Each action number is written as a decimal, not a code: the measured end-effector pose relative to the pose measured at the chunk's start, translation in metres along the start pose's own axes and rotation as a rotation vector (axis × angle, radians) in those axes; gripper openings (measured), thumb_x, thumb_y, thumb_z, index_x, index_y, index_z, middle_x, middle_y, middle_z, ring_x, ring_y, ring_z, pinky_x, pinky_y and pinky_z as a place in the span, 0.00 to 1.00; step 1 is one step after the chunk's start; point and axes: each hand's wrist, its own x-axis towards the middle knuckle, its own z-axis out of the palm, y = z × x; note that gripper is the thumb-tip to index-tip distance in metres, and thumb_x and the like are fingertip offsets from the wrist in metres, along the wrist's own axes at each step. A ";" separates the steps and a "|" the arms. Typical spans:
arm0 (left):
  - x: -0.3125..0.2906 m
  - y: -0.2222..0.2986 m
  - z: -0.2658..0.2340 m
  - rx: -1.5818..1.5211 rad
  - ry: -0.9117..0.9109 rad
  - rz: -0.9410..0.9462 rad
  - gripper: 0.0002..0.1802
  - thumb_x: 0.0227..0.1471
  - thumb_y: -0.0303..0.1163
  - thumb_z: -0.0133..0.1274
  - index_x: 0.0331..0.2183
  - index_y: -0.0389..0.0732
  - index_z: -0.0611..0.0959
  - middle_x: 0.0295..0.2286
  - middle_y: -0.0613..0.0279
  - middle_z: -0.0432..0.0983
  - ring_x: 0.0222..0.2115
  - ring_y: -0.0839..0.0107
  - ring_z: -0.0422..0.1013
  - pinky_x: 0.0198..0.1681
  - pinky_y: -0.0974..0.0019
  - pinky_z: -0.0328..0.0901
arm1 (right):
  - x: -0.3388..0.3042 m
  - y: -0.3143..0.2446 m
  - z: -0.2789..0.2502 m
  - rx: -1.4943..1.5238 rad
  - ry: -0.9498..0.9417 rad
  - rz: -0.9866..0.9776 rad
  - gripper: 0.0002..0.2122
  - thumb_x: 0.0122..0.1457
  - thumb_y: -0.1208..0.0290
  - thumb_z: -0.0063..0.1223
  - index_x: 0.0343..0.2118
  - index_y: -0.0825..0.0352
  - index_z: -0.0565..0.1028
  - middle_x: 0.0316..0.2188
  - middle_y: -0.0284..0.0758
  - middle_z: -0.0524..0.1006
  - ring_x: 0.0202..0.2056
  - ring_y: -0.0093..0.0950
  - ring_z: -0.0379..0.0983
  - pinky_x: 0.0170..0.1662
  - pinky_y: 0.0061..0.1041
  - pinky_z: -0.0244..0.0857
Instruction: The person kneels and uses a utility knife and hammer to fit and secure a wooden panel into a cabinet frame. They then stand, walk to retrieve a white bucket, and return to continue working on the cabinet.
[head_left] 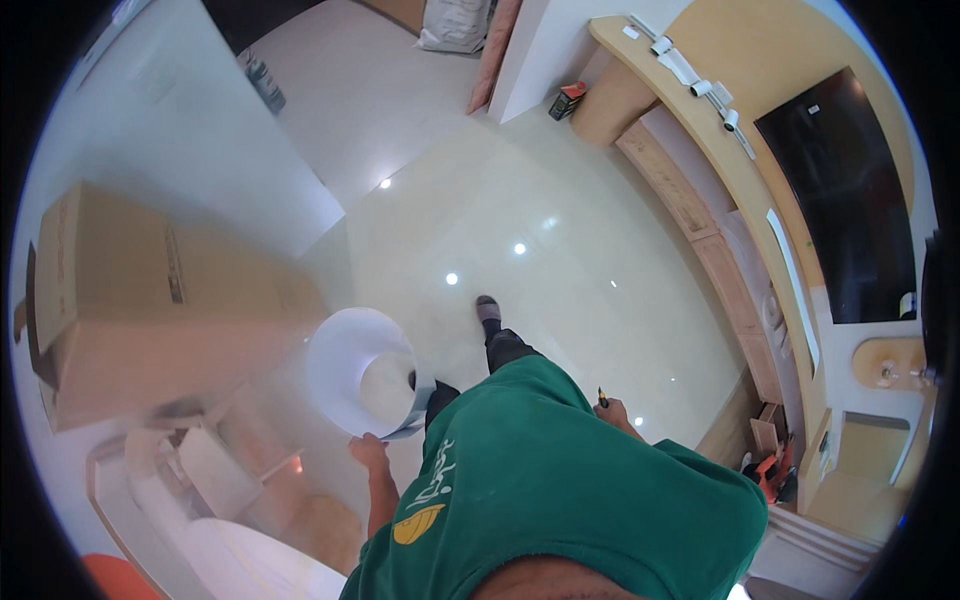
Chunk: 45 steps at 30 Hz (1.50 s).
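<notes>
Evidently, the left hand, lower left of centre in the frame, is grasping the near rim of a white open-ended cylinder, which is at left of centre, above the floor. The right hand, lower right of centre, is closed around a slim black-and-yellow hand tool, its tip toward the top of the frame.

To carry this well, the left grip should pinch the rim firmly without creasing it, and the cylinder is best kept clear of the legs and the cardboard box at the left. The tool's tip should point away from the body and the white wall of the cylinder.

The left fingertips are hard to make out against the rim, and the right palm is turned from view, so most of the handle is hidden. The green sweatshirt covers much of the lower frame; haze blurs the pieces at lower left.
</notes>
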 end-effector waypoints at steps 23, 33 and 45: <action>-0.057 0.420 0.531 0.548 -0.589 0.966 0.14 0.42 0.28 0.45 0.27 0.30 0.82 0.24 0.38 0.77 0.28 0.42 0.75 0.35 0.48 0.67 | 0.250 -0.021 -0.116 0.954 0.310 0.268 0.08 0.57 0.68 0.51 0.28 0.68 0.71 0.19 0.31 0.72 0.18 0.21 0.71 0.18 0.22 0.67; -0.114 0.575 0.786 0.616 -0.626 1.209 0.13 0.48 0.27 0.46 0.34 0.34 0.82 0.29 0.39 0.78 0.33 0.43 0.75 0.38 0.49 0.68 | 0.251 -0.049 -0.116 0.862 0.236 0.488 0.10 0.56 0.68 0.50 0.25 0.70 0.72 0.16 0.34 0.73 0.18 0.24 0.73 0.18 0.25 0.67; -0.043 0.642 1.073 0.717 -0.703 1.157 0.14 0.51 0.31 0.49 0.39 0.38 0.82 0.30 0.43 0.78 0.34 0.44 0.74 0.39 0.50 0.67 | 0.229 -0.192 -0.236 0.901 0.196 0.980 0.09 0.57 0.70 0.49 0.27 0.72 0.72 0.18 0.35 0.72 0.19 0.25 0.73 0.20 0.25 0.69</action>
